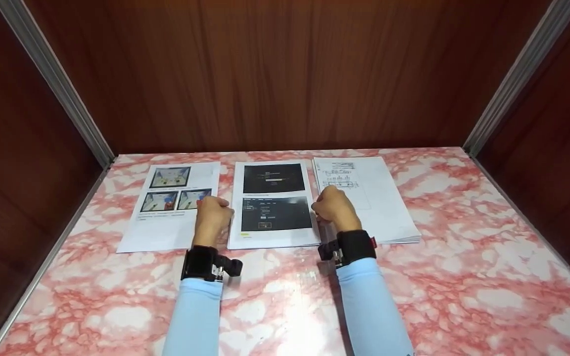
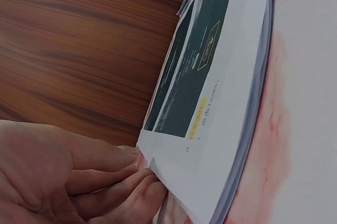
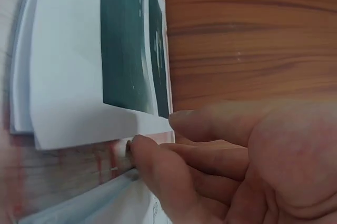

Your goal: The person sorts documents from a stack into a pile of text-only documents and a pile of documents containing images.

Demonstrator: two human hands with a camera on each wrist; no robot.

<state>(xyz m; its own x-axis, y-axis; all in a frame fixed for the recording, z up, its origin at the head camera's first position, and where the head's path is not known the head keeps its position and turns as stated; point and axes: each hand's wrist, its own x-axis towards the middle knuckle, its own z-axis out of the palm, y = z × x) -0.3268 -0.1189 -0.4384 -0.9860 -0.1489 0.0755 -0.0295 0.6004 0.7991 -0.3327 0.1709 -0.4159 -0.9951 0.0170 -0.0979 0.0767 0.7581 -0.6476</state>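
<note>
A stack of printed sheets [image 1: 276, 238] with two dark screenshots lies between my hands in the head view. My left hand [image 1: 212, 217] holds its left edge between thumb and curled fingers. On the opposite side, my right hand [image 1: 335, 210] has thumb and forefinger at the right edge, gripping it. The left wrist view shows the paper corner [image 2: 181, 203] close by the left fingertips [image 2: 150, 187]. In the right wrist view the top sheet [image 3: 63, 103] stands slightly off the sheets beneath it, near the right thumb.
A printed sheet with three photos [image 1: 156, 232] lies to the left, partly under my left hand. To the right is another paper stack [image 1: 391, 212] with a line drawing, overlapped by my right hand. Brown wood-grain panels [image 1: 275, 74] enclose the pink marbled table [image 1: 285, 306].
</note>
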